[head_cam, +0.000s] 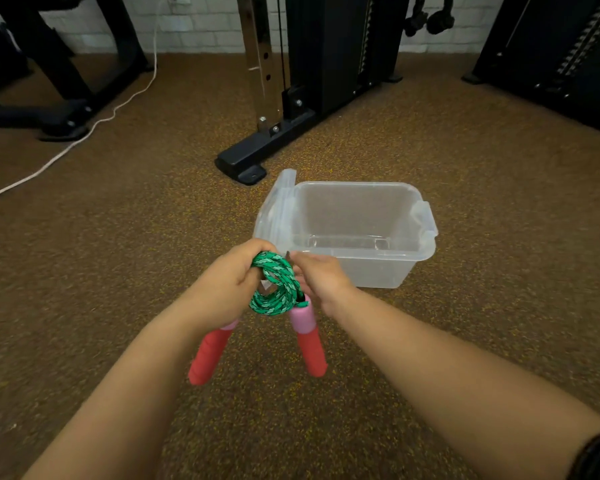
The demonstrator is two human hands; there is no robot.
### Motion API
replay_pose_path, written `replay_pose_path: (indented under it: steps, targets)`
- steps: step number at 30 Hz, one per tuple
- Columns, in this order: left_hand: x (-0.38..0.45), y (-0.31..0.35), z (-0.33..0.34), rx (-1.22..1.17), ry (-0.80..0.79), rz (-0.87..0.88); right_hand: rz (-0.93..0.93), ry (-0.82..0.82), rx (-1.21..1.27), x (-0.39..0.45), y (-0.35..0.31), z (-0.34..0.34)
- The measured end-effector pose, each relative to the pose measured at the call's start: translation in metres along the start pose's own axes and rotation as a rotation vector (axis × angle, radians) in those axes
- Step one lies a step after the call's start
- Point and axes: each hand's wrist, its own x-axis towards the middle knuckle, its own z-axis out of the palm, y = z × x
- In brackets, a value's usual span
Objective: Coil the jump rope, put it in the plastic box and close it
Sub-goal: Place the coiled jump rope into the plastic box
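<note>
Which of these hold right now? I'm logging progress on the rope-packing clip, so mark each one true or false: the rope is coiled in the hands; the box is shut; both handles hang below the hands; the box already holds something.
1. The green rope is coiled and held between the left hand and the right hand. True.
2. The plastic box is shut. False: its lid stands open at the left side.
3. Both red handles hang below the hands. True.
4. The box already holds something. False: nothing shows inside it.
</note>
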Motion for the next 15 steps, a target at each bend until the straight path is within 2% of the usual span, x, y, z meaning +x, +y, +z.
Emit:
replay_pose_path:
  steps: [6, 12, 15]
  targets:
    - [-0.009, -0.014, -0.010, -0.036, 0.003, 0.000, 0.091, 0.015, -0.094, 0.007, -0.009, 0.037]
    - [-0.013, -0.017, -0.015, -0.027, 0.017, -0.017, 0.016, 0.078, -0.210, 0.018, -0.001, 0.045]
    - [-0.012, -0.009, -0.014, -0.030, -0.004, -0.020, -0.011, 0.038, -0.144, 0.003, 0.001, 0.033]
